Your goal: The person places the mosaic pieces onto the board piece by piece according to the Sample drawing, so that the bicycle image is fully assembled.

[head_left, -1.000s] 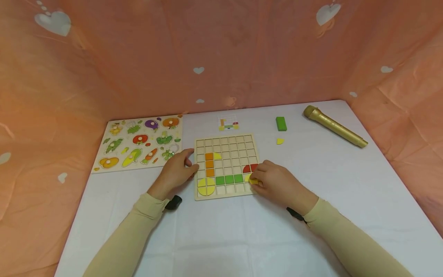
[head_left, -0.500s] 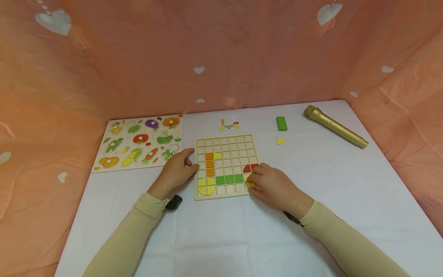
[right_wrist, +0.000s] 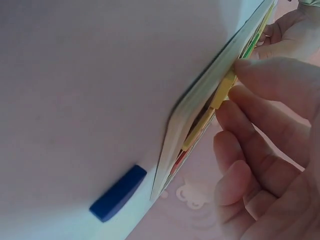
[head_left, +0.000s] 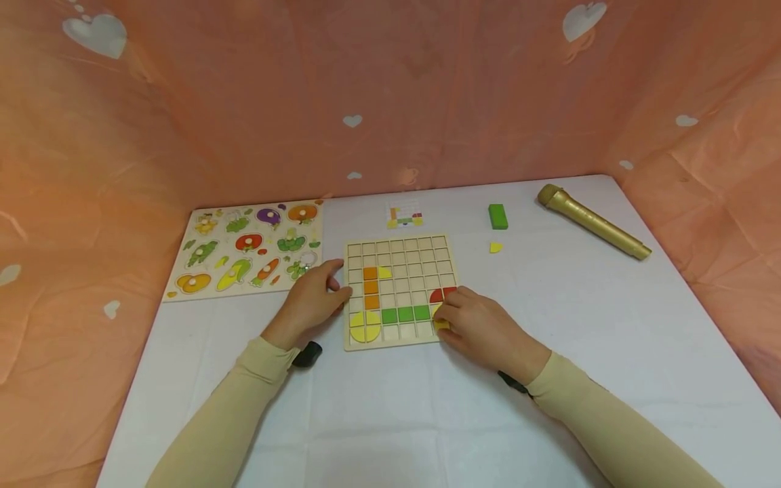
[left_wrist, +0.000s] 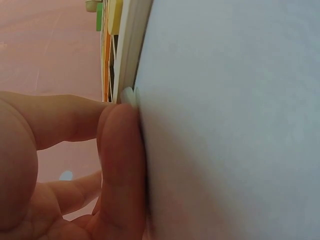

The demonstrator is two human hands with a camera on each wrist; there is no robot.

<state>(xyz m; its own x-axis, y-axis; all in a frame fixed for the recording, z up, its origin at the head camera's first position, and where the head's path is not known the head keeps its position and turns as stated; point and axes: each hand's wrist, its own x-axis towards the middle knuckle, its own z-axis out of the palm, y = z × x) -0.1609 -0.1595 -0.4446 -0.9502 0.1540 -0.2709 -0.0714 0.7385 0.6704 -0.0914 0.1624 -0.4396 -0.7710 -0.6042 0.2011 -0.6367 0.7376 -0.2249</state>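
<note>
A square wooden grid board (head_left: 403, 261) lies on the table, holding orange (head_left: 371, 287) and green squares (head_left: 405, 314), yellow quarter circles (head_left: 365, 326) and red pieces (head_left: 436, 295). My left hand (head_left: 308, 301) touches the board's left edge with thumb and index finger apart, pressing from the side. At the lower right corner my right hand (head_left: 482, 330) pinches a yellow quarter-circle piece (right_wrist: 225, 89) between thumb and fingertip, low over the board's cells. Another yellow piece (right_wrist: 199, 129) sits just beyond it, beside the red. My right fingers partly hide this corner in the head view.
Behind the board lies a small pattern card (head_left: 405, 214). A vegetable peg puzzle (head_left: 244, 251) is at left. To the right are a green block (head_left: 497, 216), a loose yellow quarter piece (head_left: 495, 248) and a gold microphone (head_left: 594, 222). A blue block (right_wrist: 118, 194) lies beside the board.
My right hand has shifted slightly left and down with the yellow piece, into the board's lower right corner, then stayed almost still. My left hand has kept its place at the edge.
</note>
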